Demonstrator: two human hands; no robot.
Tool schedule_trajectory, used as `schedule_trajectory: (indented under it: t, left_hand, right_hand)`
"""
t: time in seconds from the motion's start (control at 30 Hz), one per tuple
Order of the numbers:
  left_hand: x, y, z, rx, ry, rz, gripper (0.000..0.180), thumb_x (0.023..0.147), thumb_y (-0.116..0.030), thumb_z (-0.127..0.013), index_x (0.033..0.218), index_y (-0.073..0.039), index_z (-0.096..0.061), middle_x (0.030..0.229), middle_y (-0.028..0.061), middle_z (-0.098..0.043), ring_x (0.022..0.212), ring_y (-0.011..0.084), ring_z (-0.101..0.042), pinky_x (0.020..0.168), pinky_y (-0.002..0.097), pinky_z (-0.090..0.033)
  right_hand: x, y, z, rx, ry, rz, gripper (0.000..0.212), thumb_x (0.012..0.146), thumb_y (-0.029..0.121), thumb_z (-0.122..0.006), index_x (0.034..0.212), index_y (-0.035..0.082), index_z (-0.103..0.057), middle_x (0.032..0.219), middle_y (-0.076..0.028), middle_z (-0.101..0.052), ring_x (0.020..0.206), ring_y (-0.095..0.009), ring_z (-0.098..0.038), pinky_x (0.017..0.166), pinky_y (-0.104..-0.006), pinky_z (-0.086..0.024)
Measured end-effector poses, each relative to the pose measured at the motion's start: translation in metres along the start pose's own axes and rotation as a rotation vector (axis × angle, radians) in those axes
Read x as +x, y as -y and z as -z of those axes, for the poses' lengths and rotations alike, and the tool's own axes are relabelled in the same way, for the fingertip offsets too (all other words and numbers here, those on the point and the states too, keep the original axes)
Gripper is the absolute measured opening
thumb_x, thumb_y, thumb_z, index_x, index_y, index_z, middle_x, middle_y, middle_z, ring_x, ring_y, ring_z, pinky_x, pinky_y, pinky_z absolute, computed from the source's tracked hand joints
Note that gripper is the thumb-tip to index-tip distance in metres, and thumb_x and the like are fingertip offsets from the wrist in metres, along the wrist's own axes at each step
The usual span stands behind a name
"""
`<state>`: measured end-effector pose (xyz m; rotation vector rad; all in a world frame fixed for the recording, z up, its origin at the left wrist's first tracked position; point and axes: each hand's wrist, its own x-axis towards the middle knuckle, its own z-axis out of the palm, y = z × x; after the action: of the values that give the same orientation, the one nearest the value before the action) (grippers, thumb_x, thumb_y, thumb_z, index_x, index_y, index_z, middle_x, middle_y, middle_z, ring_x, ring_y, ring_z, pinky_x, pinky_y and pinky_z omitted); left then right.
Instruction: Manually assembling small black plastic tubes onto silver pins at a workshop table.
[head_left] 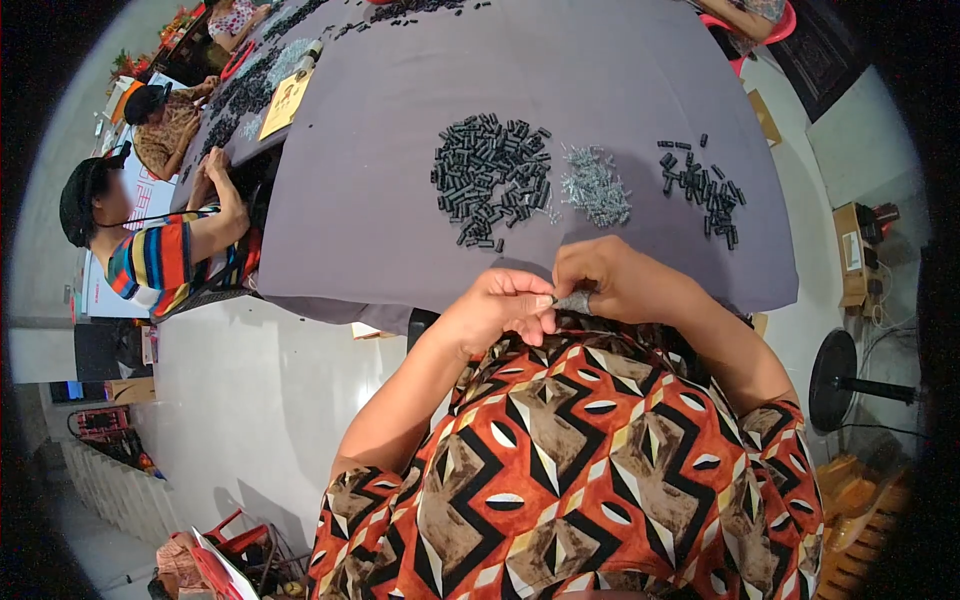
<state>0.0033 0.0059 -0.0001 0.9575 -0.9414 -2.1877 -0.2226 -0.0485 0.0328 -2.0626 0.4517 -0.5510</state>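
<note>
My left hand pinches with thumb and forefinger at the table's near edge, close in front of my body. A small dark piece shows at its fingertips, too small to name. My right hand is closed, its fingertips meeting the left ones; something grey shows under its fingers, but I cannot make out what. Beyond my hands lie a big heap of short black cylindrical parts, a pile of small silvery screw-like pieces and a smaller scatter of black parts.
A grey cloth covers the table. At the left, a person in a striped shirt and others sit by another table with black parts and a yellow card. A round black stand base and a cardboard box are at the right.
</note>
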Motion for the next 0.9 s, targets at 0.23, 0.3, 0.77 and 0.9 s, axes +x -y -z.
schedule_trajectory:
  t: [0.23, 0.3, 0.77, 0.9]
  left_hand:
    - [0.006, 0.000, 0.000, 0.048, -0.136, -0.083, 0.013, 0.096, -0.010, -0.058, 0.104, -0.001, -0.063, 0.083, 0.0105, -0.070, 0.065, 0.0154, -0.068, 0.059, 0.0238, -0.055]
    - [0.007, 0.002, 0.000, -0.064, -0.152, -0.145, 0.013, 0.097, -0.010, -0.057, 0.106, -0.001, -0.061, 0.085, 0.0113, -0.070, 0.068, 0.0157, -0.068, 0.061, 0.0247, -0.056]
    - [0.005, 0.000, -0.004, -0.063, -0.129, -0.162, 0.016, 0.098, -0.011, -0.055, 0.106, 0.001, -0.061, 0.087, 0.0137, -0.071, 0.068, 0.0175, -0.069, 0.061, 0.0264, -0.058]
    - [0.001, 0.000, -0.004, -0.189, -0.098, -0.063, 0.016, 0.098, -0.010, -0.055, 0.105, 0.002, -0.062, 0.085, 0.0131, -0.070, 0.064, 0.0170, -0.069, 0.058, 0.0249, -0.057]
  right_hand:
    - [0.000, -0.017, -0.008, 0.070, -0.132, -0.127, 0.027, 0.081, -0.004, -0.064, 0.107, 0.001, -0.063, 0.089, -0.007, -0.064, 0.077, -0.017, -0.063, 0.069, -0.0293, -0.050]
    - [-0.001, -0.021, -0.007, 0.369, -0.143, -0.194, 0.040, 0.091, -0.002, -0.058, 0.130, 0.001, -0.053, 0.097, -0.004, -0.064, 0.083, -0.010, -0.062, 0.073, -0.0244, -0.050]
    - [0.006, -0.017, -0.016, -0.321, -0.225, -0.021, 0.012, 0.087, 0.016, -0.059, 0.088, 0.005, -0.054, 0.078, -0.015, -0.059, 0.076, -0.039, -0.061, 0.064, -0.0450, -0.048]
    - [0.002, -0.013, -0.019, -0.355, -0.182, -0.022, 0.012, 0.085, 0.015, -0.059, 0.086, 0.006, -0.053, 0.078, -0.014, -0.059, 0.076, -0.038, -0.062, 0.062, -0.0455, -0.047]
